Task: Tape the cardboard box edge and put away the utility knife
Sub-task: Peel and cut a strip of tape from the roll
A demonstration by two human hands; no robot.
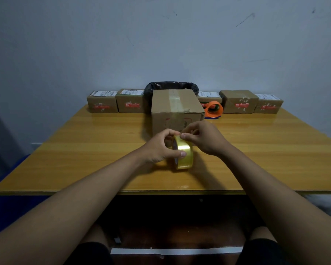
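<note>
Tape start: box edge untaped, knife not visible.
Left hand [161, 146] grips tape roll [182, 153]; right hand [203, 137] pinches its end; box [177, 109] beyond both.

Both bare forearms reach forward and converge, the left hand [159, 148] curled with thumb pressed forward and fingers arched over the top, the right hand [203, 137] bent at the wrist, its fingertips [182, 136] apparently pinched together right against the left hand's fingertips.
</note>
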